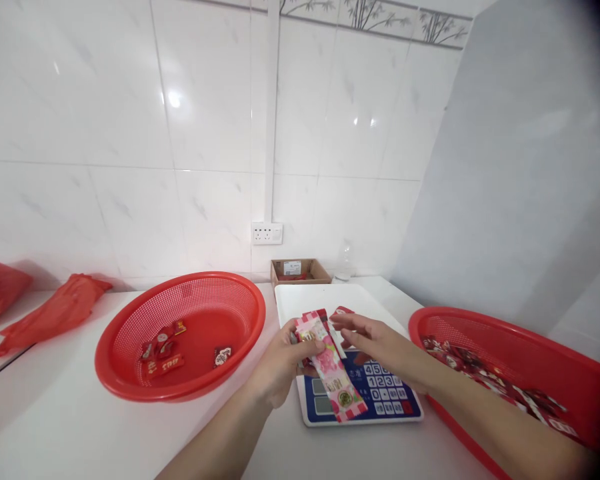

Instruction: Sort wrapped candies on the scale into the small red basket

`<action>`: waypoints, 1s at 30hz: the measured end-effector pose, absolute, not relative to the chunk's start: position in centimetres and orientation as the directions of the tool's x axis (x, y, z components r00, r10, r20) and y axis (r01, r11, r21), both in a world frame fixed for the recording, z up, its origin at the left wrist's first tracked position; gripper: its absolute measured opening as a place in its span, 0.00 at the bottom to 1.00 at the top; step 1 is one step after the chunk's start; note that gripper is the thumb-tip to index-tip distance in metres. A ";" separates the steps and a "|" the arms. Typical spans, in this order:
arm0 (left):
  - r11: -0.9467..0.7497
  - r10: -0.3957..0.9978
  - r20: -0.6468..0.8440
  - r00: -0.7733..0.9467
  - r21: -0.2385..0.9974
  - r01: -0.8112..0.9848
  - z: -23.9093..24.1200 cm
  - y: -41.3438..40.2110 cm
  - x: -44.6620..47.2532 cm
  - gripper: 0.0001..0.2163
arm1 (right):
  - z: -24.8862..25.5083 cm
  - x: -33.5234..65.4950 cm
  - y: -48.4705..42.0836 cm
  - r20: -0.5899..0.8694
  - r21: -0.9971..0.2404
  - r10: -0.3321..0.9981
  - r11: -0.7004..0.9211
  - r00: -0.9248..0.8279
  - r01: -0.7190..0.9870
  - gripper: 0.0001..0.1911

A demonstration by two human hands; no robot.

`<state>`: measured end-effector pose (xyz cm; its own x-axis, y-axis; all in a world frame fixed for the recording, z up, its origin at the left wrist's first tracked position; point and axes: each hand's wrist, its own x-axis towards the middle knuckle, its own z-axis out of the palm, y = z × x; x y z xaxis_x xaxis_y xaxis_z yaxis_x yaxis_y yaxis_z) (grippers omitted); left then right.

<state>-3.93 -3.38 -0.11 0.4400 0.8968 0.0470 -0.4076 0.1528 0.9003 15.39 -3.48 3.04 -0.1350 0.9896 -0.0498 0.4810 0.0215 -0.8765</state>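
Observation:
My left hand [280, 363] is closed on a pink and white sachet [333, 373] that hangs down over the keypad of a white and blue weighing scale [380, 400]. My right hand [375, 343] reaches in from the right with its fingers stretched out, their tips at the upper end of the sachet, where further red and white packets [330, 320] stick up. A red packet [344, 311] lies on the scale's white pan [305, 297].
A red basket [130, 373] at the left holds several small red packets [163, 353]. A second red basket [570, 363] at the right is full of packets. A small cardboard box [300, 270] and a wall socket [267, 233] stand behind. Red plastic bags [50, 313] lie far left.

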 end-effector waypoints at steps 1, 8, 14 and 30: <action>0.165 0.884 0.032 0.466 0.912 -0.376 -0.3 -3.4 -3.9 0.19 | 3.3 15.0 -4.0 -0.059 -0.897 0.976 0.040 -0.208 0.440 0.22; 0.200 0.835 -0.058 0.547 0.958 -0.204 -0.7 -3.6 -3.5 0.18 | 1.8 14.5 -4.8 -0.057 -0.962 0.944 0.035 -0.325 0.269 0.15; 0.149 0.867 -0.034 0.498 0.970 -0.194 -0.6 -3.4 -3.4 0.18 | 0.7 15.8 -3.5 -0.082 -0.957 0.985 -0.035 -0.151 0.290 0.12; 0.039 0.894 0.059 0.445 0.977 -0.208 0.0 -2.8 -4.6 0.14 | 1.2 15.2 -3.0 -0.067 -0.952 0.985 -0.014 -0.162 0.306 0.16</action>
<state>-4.58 -2.83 0.03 0.4446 0.8938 0.0589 -0.2075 0.0389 0.9775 15.17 -2.97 1.18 -0.1615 0.9846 -0.0666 0.3062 -0.0142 -0.9519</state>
